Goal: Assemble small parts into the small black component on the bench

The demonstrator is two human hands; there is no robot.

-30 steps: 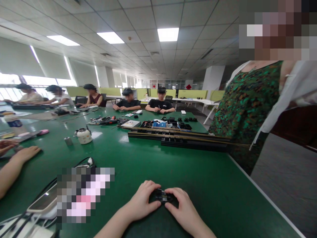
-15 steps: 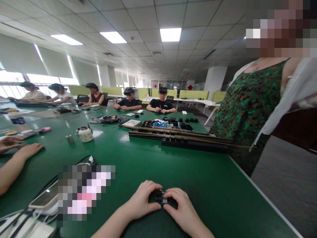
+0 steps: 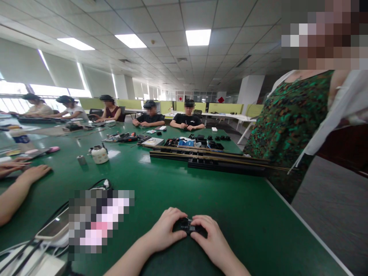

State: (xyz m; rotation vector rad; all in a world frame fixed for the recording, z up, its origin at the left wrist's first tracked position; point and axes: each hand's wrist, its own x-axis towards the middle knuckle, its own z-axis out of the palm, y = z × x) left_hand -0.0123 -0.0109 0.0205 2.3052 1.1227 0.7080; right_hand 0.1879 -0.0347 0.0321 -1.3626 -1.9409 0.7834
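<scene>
Between my two hands is a small black part [image 3: 188,227], which looks like plastic with a shiny, greyish patch near its middle. My left hand [image 3: 169,229] grips its left side, thumb in front and fingers behind. On the other side my right hand [image 3: 209,234] closes round the right end in the same way. Both hands are low over the green table [image 3: 155,191], close to its near edge. My fingers cover the ends of the part, so its full shape cannot be made out.
Long black rails [image 3: 227,167] with thin brass-coloured rods lie across the table ahead. Left are a phone [image 3: 54,226] with cables, a white jar [image 3: 99,155] and a metal cylinder [image 3: 81,160]. A co-worker's forearm [image 3: 17,191] rests at far left; a person [image 3: 293,115] stands right.
Both hands keep hold of the black part in nearly the same place. The part looks slightly turned, its grey patch less bright. The view has shifted a little.
</scene>
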